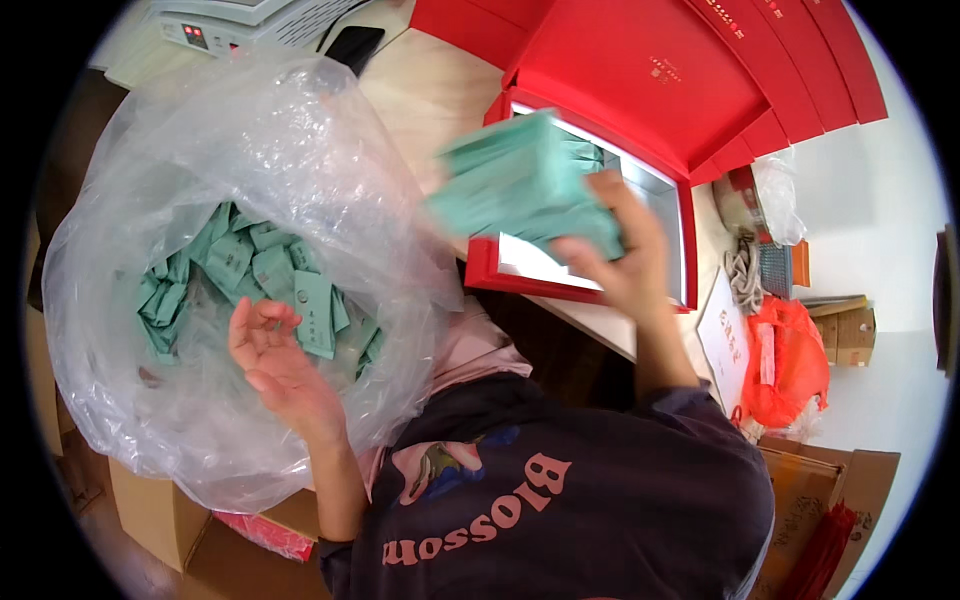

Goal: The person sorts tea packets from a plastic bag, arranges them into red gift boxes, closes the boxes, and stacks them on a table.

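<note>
My right hand (625,245) grips a stack of pale green sachets (520,185), smeared by motion, above an open red gift box (484,268). More green packets show inside the box beside a silvery-white lining; the held stack covers part of it. My left hand (285,365) hovers, holding nothing, its fingers loosely bent and apart, over the mouth of a large clear plastic bag (250,110). Many loose green sachets (230,260) lie inside that bag, just beyond my left fingers.
The box's raised red lid (640,80) leans back near several red panels (800,60). A black phone (355,48) and a white machine (250,25) sit at the back. An orange-red plastic bag (790,360) and cardboard box (800,500) stand right; another carton (155,510) is below the clear bag.
</note>
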`<act>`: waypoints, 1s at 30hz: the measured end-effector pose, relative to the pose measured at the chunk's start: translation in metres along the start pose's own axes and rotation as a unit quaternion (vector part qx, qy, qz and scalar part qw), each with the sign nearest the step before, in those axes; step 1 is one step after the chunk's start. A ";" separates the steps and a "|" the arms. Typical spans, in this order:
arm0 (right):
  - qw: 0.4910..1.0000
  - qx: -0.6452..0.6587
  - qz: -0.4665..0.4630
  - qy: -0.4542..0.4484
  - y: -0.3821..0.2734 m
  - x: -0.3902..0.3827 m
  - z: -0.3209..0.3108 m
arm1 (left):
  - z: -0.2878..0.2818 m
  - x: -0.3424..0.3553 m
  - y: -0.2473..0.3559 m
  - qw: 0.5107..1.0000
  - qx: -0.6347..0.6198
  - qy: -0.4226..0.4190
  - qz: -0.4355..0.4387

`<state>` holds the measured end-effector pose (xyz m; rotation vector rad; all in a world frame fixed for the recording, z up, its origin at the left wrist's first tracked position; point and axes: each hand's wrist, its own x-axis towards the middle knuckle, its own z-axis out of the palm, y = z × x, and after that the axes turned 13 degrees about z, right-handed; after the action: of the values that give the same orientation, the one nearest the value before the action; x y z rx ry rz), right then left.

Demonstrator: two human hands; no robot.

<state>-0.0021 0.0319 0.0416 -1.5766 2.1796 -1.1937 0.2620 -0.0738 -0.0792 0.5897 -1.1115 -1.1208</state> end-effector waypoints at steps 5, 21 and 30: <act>0.938 -0.337 0.071 0.041 0.033 -0.018 -0.067 | 0.012 -0.006 0.000 0.997 -0.016 -0.041 -0.064; 0.892 -0.451 0.027 -0.027 0.101 0.025 0.001 | 0.019 -0.025 0.013 0.986 0.000 -0.086 -0.139; 0.866 -0.496 0.067 0.005 0.121 0.014 0.001 | 0.153 0.027 0.013 0.830 0.240 -0.454 0.219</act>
<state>-0.0931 0.0320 -0.0398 -1.6057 3.0556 0.0693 0.1280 -0.0721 0.0006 0.1106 -2.2695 -0.6818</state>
